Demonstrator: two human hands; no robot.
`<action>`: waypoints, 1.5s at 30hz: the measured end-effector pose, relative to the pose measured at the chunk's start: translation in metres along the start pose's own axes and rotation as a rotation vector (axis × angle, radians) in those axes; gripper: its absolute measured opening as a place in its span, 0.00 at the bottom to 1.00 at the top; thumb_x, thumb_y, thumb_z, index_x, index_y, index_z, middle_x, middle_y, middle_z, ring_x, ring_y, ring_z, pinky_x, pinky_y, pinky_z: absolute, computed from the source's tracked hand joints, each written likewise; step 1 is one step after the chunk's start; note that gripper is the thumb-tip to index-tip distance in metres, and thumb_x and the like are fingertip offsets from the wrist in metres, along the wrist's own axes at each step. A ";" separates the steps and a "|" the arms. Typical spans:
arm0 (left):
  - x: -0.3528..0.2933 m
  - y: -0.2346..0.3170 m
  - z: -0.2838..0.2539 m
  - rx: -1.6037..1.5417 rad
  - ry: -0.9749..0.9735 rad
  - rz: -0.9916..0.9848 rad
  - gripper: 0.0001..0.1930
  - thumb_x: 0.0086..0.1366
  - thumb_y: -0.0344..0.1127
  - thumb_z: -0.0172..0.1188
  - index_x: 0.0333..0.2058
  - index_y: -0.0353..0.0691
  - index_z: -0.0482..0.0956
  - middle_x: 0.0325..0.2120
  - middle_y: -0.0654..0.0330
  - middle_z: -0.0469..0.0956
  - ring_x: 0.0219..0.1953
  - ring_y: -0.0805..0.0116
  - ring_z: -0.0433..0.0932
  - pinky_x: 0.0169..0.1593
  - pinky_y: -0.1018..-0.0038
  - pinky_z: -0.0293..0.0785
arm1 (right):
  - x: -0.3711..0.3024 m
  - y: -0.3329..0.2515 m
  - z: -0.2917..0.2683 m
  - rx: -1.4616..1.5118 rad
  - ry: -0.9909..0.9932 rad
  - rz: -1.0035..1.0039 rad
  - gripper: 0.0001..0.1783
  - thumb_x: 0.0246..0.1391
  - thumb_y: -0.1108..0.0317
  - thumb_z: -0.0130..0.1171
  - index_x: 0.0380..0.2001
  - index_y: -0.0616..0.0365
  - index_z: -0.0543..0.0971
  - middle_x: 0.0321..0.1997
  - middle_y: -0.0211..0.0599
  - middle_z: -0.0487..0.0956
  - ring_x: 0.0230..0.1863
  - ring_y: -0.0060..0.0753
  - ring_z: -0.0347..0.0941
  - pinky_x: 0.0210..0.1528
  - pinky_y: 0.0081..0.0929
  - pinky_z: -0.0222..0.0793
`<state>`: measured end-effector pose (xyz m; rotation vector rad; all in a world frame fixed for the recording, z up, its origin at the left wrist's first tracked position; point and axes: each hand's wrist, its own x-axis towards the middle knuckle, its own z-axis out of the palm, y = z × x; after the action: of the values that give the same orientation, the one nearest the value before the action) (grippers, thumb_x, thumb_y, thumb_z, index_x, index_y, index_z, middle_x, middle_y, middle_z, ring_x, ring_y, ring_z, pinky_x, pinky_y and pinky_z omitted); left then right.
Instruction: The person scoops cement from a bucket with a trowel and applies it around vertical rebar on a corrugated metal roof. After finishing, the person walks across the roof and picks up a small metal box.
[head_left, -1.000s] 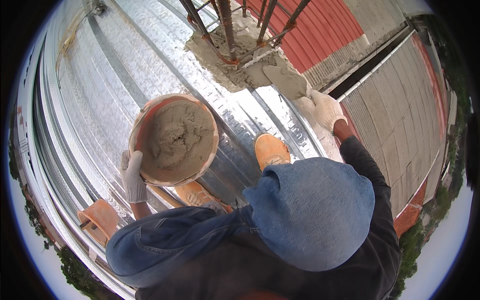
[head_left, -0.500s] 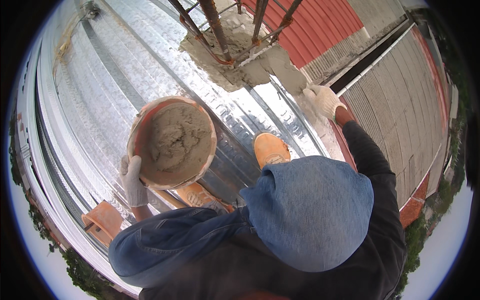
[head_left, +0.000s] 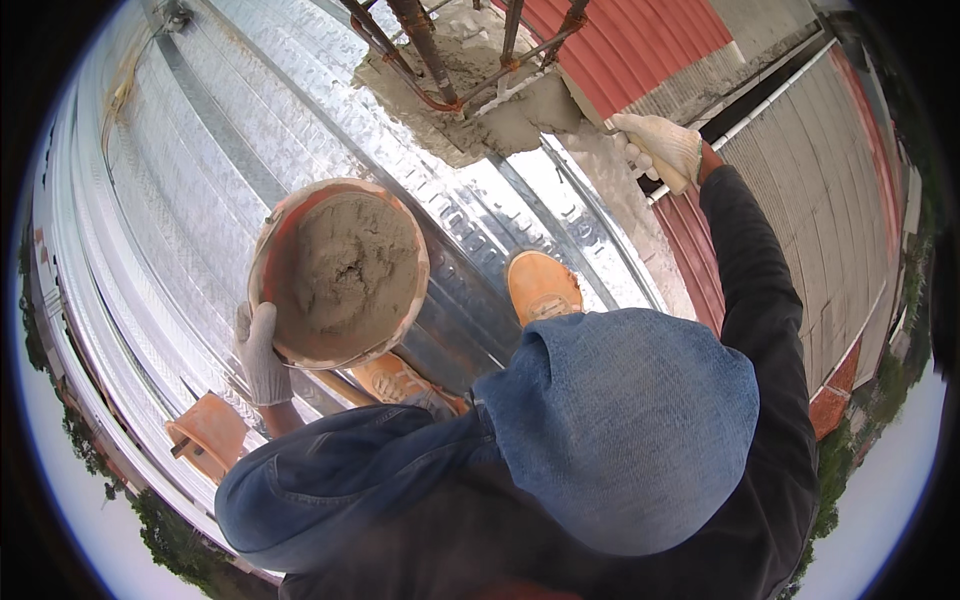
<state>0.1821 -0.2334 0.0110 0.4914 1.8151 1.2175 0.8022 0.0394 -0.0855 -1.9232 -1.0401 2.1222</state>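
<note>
My left hand (head_left: pixel 262 355), in a pale work glove, grips the rim of a round orange bucket (head_left: pixel 428 262) at its lower left. Thick grey mortar (head_left: pixel 357 262) fills much of the bucket, which tilts toward me. At the upper right, my gloved right hand (head_left: pixel 662 146) is closed round the wooden handle (head_left: pixel 668 175) of a trowel. Its blade is hard to make out against the grey mortar. That hand is beside a patch of spread mortar (head_left: pixel 515 128) at the foot of rusty rebar (head_left: pixel 425 45).
Ribbed shiny metal decking (head_left: pixel 215 190) spreads under my orange shoes (head_left: pixel 541 288). A second orange container (head_left: pixel 208 437) lies on its side at lower left. Beyond the decking's right edge are red roofing (head_left: pixel 640 45), grey corrugated roofing (head_left: pixel 815 190) and a dark gap between roofs.
My right hand has moved up and to the right, turning so the wooden handle shows. My left hand and the bucket have stayed nearly in place.
</note>
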 end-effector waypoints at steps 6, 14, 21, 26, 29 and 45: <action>0.004 -0.009 -0.019 0.042 -0.014 0.013 0.10 0.77 0.37 0.73 0.50 0.39 0.86 0.45 0.66 0.84 0.47 0.76 0.80 0.53 0.72 0.78 | -0.047 0.022 -0.001 -0.240 0.152 0.090 0.26 0.80 0.44 0.60 0.37 0.56 0.81 0.20 0.21 0.73 0.13 0.15 0.63 0.13 0.20 0.62; 0.006 -0.009 -0.017 0.029 -0.058 0.026 0.17 0.77 0.37 0.71 0.58 0.35 0.86 0.51 0.62 0.86 0.50 0.71 0.82 0.59 0.70 0.79 | -0.019 0.010 0.020 -0.615 0.241 -0.152 0.29 0.77 0.48 0.59 0.47 0.70 0.86 0.29 0.39 0.81 0.25 0.27 0.77 0.30 0.35 0.77; 0.004 -0.006 -0.011 0.006 -0.043 0.014 0.15 0.78 0.37 0.71 0.56 0.35 0.86 0.50 0.62 0.86 0.50 0.72 0.82 0.58 0.70 0.80 | -0.025 0.055 0.011 -1.013 0.206 -0.217 0.32 0.75 0.48 0.52 0.52 0.70 0.89 0.51 0.68 0.89 0.58 0.69 0.86 0.65 0.56 0.78; 0.008 -0.012 -0.025 0.042 -0.043 0.018 0.15 0.77 0.37 0.72 0.55 0.36 0.86 0.49 0.63 0.86 0.49 0.73 0.82 0.57 0.71 0.79 | -0.050 0.077 0.028 -1.040 0.247 -0.158 0.29 0.76 0.48 0.52 0.53 0.64 0.89 0.49 0.67 0.89 0.57 0.68 0.87 0.63 0.58 0.79; 0.010 -0.015 -0.022 0.014 -0.044 0.015 0.14 0.77 0.37 0.72 0.54 0.36 0.86 0.48 0.63 0.86 0.48 0.73 0.82 0.57 0.71 0.79 | -0.067 0.106 0.031 -1.014 0.319 -0.099 0.29 0.77 0.46 0.54 0.48 0.62 0.89 0.48 0.65 0.90 0.56 0.68 0.87 0.61 0.59 0.79; 0.005 -0.009 -0.015 0.022 -0.029 0.030 0.13 0.76 0.37 0.74 0.53 0.38 0.87 0.45 0.65 0.86 0.46 0.75 0.81 0.54 0.73 0.79 | -0.032 0.018 0.056 -1.088 0.327 -0.282 0.28 0.74 0.48 0.53 0.52 0.63 0.89 0.51 0.65 0.89 0.56 0.67 0.87 0.63 0.59 0.79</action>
<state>0.1678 -0.2419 0.0032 0.5476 1.8044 1.2057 0.7642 -0.0135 -0.0692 -2.1132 -2.4801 1.0411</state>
